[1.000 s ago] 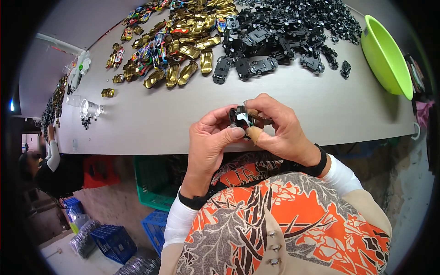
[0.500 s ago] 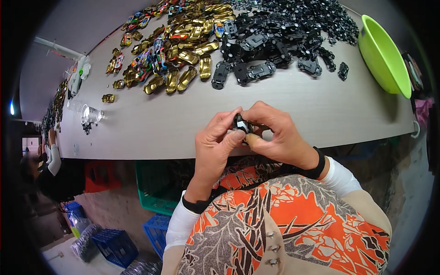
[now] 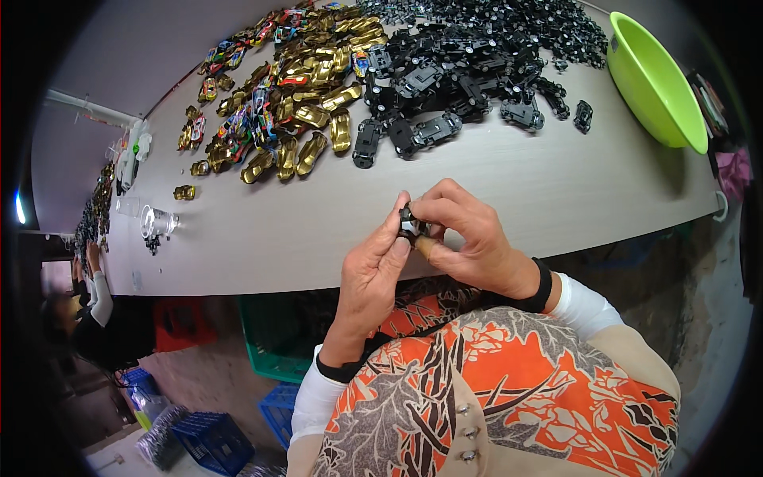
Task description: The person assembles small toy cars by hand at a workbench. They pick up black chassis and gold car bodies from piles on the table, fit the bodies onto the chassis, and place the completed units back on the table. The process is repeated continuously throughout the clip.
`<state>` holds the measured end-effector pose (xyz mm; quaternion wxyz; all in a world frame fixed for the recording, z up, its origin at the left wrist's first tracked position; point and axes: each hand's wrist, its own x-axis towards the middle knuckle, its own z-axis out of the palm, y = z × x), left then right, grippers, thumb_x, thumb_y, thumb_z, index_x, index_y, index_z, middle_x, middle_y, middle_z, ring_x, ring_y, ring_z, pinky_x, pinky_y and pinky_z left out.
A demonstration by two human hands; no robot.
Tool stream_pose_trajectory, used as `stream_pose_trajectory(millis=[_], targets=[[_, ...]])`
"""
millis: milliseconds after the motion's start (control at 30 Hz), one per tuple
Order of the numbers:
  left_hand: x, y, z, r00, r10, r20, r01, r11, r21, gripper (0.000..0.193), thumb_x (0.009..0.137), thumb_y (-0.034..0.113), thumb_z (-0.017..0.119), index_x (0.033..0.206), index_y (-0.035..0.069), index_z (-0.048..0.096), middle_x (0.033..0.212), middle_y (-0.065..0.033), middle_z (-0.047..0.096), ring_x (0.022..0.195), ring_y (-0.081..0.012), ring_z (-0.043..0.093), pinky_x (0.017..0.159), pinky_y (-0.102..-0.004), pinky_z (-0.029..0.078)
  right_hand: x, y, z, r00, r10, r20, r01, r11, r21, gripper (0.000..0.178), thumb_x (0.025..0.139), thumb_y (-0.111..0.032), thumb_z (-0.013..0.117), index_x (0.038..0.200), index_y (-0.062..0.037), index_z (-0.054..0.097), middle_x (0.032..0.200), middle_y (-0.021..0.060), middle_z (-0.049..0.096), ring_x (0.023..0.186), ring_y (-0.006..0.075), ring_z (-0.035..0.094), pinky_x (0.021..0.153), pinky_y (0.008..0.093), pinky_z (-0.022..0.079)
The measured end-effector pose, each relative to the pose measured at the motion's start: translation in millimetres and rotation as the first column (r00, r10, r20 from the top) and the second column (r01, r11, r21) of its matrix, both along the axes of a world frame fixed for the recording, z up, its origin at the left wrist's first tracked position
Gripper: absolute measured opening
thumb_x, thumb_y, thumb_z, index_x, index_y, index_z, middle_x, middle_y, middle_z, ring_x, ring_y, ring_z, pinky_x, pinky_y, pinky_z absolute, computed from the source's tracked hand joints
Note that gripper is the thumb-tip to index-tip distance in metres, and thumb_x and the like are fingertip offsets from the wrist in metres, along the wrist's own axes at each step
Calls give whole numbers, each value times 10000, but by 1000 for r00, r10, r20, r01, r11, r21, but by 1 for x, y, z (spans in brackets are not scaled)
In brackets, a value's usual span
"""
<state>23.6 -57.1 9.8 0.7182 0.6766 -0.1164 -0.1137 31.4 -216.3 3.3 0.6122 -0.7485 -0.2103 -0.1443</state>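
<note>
Between my two hands, just above the near edge of the table, is a small toy car (image 3: 408,226), dark with a pale patch. My left hand (image 3: 369,274) pinches it between thumb and fingers. From the other side my right hand (image 3: 474,242) grips it with bent thumb and forefinger, which cover much of it. Beyond the hands lie loose gold car shells (image 3: 311,151), some in other bright colours among them. To their right is a heap of black toy-car chassis (image 3: 437,127) with small wheels.
A lime-green basin (image 3: 656,87) stands tilted at the right end of the table. Left of my hands, a clear plastic cup (image 3: 159,222) lies beside small dark parts (image 3: 153,245). Below the table are a green crate (image 3: 274,366) and blue crates (image 3: 213,441). Another person (image 3: 107,326) works at far left.
The toy car and both hands have shifted slightly left in the picture, and the right fingers have changed their hold a little. The whole view has also shifted slightly.
</note>
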Motion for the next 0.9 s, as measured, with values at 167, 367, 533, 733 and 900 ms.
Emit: stream_pose_trajectory(millis=[167,367,533,733,900], targets=[[4,9,0,995,-19,-103,13,998,-66,454,858,16,579,1292,-23,452,1163,-127,580,1037,-152,558,906,-263,432,0,-8,1,998,37,-46,-36,999,24,256,741,-18,664,981,-29,576,804,59,523,607,92,522,499,210,425],[9,9,-7,930,-185,-319,58,928,-369,288,803,26,652,1077,-4,569,912,-64,606,772,-131,620,718,-232,510,-2,-24,3,792,342,-506,-119,899,421,83,828,-43,603,858,-13,532,759,12,538,567,57,512,522,204,424],[9,9,-2,880,-179,-440,51,956,-287,224,803,87,660,1002,8,595,775,-12,593,625,-74,553,558,-183,448,6,-41,7,721,552,-418,-288,788,545,37,835,-17,574,859,11,578,805,30,537,606,82,549,512,202,449],[5,5,-2,896,-231,-378,170,967,-188,209,794,115,664,958,-2,609,760,11,573,601,-43,495,529,-170,398,8,-44,12,696,543,-470,-404,837,370,70,801,-29,619,836,26,594,840,51,529,705,109,521,619,236,434],[2,5,1,954,-215,-208,229,972,45,174,813,109,637,940,-7,609,756,40,554,619,-17,457,550,-159,370,3,-36,12,762,414,-498,-394,907,152,85,766,4,607,846,25,590,819,57,553,739,129,517,671,253,414]])
